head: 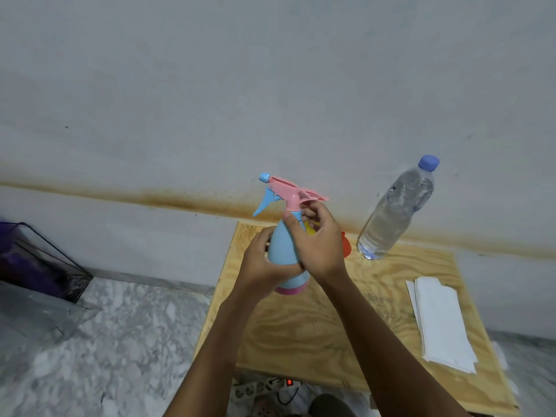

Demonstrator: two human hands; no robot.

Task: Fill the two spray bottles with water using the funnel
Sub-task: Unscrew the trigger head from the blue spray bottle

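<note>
1. On the far left, a dark clear-walled box sits on the marbled floor, well apart from the work; what is in it is too blurred to tell.
2. Your left hand wraps the body of the blue spray bottle, fingers closed round its lower half, holding it upright over the near-left part of the wooden counter. Keep that grip firm and the bottle vertical so it does not turn with the cap.
3. Your right hand pinches the bottle's neck collar just below the pink trigger head, fingers narrowed onto it. This looks like unscrewing: turn only the collar, not the trigger, and lift the head straight up so any dip tube clears the neck.
4. The blue bottle is opaque, so its fill level cannot be told.
5. Behind your right hand, a yellow object, possibly the second bottle, and a red-orange funnel are mostly hidden.
6. Further right, a clear water bottle stands capped, nearly full.
7. A stack of white paper napkins lies near the counter's right edge, handy for drips.
</note>
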